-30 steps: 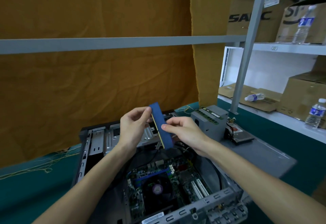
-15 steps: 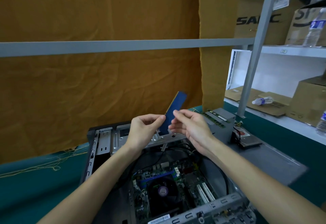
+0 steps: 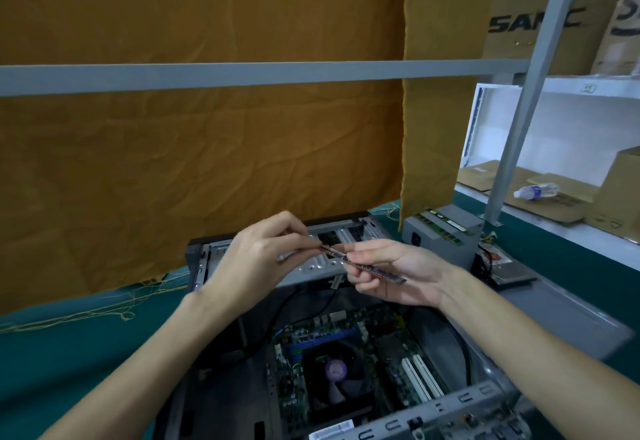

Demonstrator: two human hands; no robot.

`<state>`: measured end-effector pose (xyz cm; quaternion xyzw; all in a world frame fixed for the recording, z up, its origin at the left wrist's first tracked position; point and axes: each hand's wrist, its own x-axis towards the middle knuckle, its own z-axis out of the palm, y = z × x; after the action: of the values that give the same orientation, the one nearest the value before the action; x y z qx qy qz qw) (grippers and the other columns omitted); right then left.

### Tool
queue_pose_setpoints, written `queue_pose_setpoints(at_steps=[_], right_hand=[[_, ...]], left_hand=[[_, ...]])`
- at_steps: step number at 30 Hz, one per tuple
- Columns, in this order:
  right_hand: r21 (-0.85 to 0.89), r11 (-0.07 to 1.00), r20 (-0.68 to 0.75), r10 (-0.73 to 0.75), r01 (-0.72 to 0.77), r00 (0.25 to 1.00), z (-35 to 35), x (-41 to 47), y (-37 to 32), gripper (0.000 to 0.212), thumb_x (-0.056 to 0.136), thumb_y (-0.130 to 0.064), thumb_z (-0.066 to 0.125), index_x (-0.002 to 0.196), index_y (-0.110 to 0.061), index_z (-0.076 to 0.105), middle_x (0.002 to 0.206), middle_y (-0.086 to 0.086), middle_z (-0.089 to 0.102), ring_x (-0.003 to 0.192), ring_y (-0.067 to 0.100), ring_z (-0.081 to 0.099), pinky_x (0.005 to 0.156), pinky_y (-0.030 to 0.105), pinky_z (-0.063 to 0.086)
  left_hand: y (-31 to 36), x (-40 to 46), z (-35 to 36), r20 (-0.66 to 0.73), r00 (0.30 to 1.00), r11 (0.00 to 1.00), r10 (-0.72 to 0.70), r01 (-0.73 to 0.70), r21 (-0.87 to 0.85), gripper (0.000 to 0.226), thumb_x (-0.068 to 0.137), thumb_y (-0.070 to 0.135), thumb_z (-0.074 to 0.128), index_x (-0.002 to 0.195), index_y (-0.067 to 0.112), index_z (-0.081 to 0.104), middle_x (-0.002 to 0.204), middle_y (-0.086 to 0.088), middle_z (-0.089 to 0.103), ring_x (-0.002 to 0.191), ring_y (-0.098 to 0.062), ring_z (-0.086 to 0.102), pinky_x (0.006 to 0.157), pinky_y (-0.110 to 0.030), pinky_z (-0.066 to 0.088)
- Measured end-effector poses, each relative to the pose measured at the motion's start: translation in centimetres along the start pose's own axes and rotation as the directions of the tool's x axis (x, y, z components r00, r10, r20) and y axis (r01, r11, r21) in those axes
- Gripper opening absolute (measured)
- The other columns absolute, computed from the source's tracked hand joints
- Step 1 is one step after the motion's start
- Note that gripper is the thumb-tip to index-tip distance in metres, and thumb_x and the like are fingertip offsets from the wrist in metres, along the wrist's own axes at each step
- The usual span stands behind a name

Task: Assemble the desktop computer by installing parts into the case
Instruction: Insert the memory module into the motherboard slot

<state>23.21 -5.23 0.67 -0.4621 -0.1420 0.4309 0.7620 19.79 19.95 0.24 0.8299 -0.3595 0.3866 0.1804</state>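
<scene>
Holding a RAM stick (image 3: 363, 264) edge-on above the open case (image 3: 460, 401), both hands share it: left hand (image 3: 258, 259) pinches the far end between thumb and fingertips, right hand (image 3: 398, 275) grips the near end with curled fingers.

Change noted: half a second ago the stick stood nearly upright, blue face toward the camera, tip raised above the hands. Now it lies close to level and only its thin edge shows, with chips faintly visible along it. The view has also tipped down, bringing more of the motherboard (image 3: 346, 335) into frame.

Reading: the stick has been rotated out of an inspection pose toward an insertion pose. It is not yet near a slot; it hangs over the case's far end, above the drive bracket (image 3: 311, 266). Blue slots (image 3: 322, 342) sit lower, just beyond the fan (image 3: 335, 372).

Judgement: next comes lowering the stick to those slots and matching the notch; notch position cannot be told from here.

Also present: power supply (image 3: 440, 242) at the table's far right, more sticks lying on top.
</scene>
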Motion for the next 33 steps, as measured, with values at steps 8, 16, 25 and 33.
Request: queue_pose_setpoints(at_steps=[8, 16, 25, 33], right_hand=[[-0.493, 0.854, -0.217, -0.304, 0.165, 0.928, 1.2, 1.0, 1.4, 0.029, 0.100, -0.008, 0.063, 0.128, -0.006, 0.059, 0.096, 0.010, 0.075, 0.085, 0.018, 0.069, 0.075, 0.030, 0.057], [-0.619, 0.747, -0.194, -0.446, 0.243, 0.874, 1.7, 1.3, 2.1, 0.014, 0.096, -0.009, 0.070, 0.107, -0.003, 0.062, 0.097, 0.015, 0.078, 0.090, 0.031, 0.077, 0.067, 0.036, 0.063], [-0.459, 0.779, -0.207, -0.561, 0.427, 0.801, 0.9, 1.4, 1.7, 0.012, 0.094, -0.006, 0.070, 0.104, -0.008, 0.065, 0.105, 0.015, 0.074, 0.098, 0.032, 0.075, 0.065, 0.038, 0.063], [-0.495, 0.739, -0.180, -0.601, 0.457, 0.778, 0.8, 0.5, 0.6, 0.009, 0.103, -0.010, 0.056, 0.110, -0.015, 0.058, 0.098, 0.012, 0.075, 0.092, 0.023, 0.071, 0.077, 0.035, 0.057]], left_hand=[[0.0, 0.7, 1.2, 0.234, 0.518, 0.222, -0.822, 0.671, -0.708, 0.046, 0.107, 0.042, 0.045, 0.096, 0.007, 0.074, 0.081, -0.009, 0.074, 0.069, -0.025, 0.073, 0.055, -0.034, 0.058], [2.3, 1.6, 2.3, 0.317, 0.550, 0.183, -0.773, 0.671, -0.719, 0.020, 0.088, 0.040, 0.075, 0.089, 0.020, 0.082, 0.088, -0.002, 0.078, 0.077, -0.011, 0.071, 0.060, -0.025, 0.055], [3.5, 0.8, 2.2, 0.363, 0.628, 0.288, -0.688, 0.696, -0.658, 0.017, 0.093, 0.029, 0.073, 0.087, 0.016, 0.082, 0.086, -0.003, 0.077, 0.079, -0.012, 0.073, 0.059, -0.030, 0.060], [2.7, -2.7, 0.4, 0.759, 0.496, 0.591, -0.422, 0.785, -0.185, 0.019, 0.097, 0.030, 0.067, 0.096, 0.016, 0.079, 0.088, 0.005, 0.076, 0.075, -0.009, 0.071, 0.062, -0.020, 0.055]])
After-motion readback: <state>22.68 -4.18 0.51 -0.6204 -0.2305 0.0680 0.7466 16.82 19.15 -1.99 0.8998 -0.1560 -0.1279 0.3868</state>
